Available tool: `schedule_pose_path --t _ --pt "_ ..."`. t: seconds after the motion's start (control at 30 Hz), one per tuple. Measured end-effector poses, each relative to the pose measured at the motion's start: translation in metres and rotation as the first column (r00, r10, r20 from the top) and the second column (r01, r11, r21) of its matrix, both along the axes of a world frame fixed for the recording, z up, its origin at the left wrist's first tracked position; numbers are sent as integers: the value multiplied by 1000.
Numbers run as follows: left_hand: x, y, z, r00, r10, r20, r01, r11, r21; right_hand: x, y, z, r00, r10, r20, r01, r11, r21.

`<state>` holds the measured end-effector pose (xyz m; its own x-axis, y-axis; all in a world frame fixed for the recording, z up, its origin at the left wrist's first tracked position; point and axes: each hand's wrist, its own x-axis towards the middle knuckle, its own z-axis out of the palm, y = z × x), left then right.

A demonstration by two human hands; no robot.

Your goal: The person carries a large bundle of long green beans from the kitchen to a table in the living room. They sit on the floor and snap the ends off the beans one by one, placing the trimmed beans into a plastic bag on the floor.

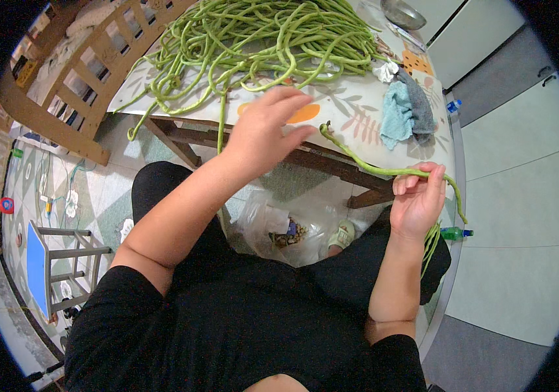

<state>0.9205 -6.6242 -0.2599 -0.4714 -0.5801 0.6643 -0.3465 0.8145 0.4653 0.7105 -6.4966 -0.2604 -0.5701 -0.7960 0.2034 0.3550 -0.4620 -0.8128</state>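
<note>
1. R hand (419,196): raised over the lap, right of the surface's front edge. Fingers clamped on one long yardlong bean (374,168), gripped nr its outer end.
2. Bean position: single pc., green. Runs from R fingers leftward, rising to a curled tip over the surface (438,151); contact btwn tip & surface can't be told. Short end hangs down past the fingers, to the right.
3. L hand (270,124): nr the front edge, below the bean heap. Fingers curved, thumb apart from them; nothing held. Gap seen btwn L hand & the bean's curled tip.
4. Bean heap (273,46): large qty. of tangled green yardlong beans, far side of surface; several strands droop over the front edge, L side.
5. Surface, R side: lt. blue cloth (396,114) lying against grey cloth (421,108); crumpled white tissue (386,71) just beyond; metal bowl (405,13) at far R corner.
6. Nr R forearm: small bunch of thin green strands (431,249), partly hidden; green bottle (453,233) just beside.
7. Floor: clear plastic bag (253,219) btwn the legs, w/ brownish contents, type unclear. Blue-topped stool (39,271) stands well apart, L side. Wooden slatted rail (83,85) beyond it.
</note>
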Motion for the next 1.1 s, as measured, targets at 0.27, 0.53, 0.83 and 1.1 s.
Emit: schedule_pose_path --t 0.27,0.53,0.83,1.1 --pt "-3 16 -14 991 -133 14 116 906 407 4 9 3 992 77 -99 -81 996 -31" --pt "7 31 -21 852 -102 -513 520 270 811 -10 12 4 996 60 -63 -61 998 -12" --pt "14 57 -34 964 -257 -64 186 483 856 -17 11 1 998 50 -41 -48 997 52" --pt "22 68 -78 954 -281 -102 176 256 950 -23 6 -12 995 -10 -98 23 991 129"
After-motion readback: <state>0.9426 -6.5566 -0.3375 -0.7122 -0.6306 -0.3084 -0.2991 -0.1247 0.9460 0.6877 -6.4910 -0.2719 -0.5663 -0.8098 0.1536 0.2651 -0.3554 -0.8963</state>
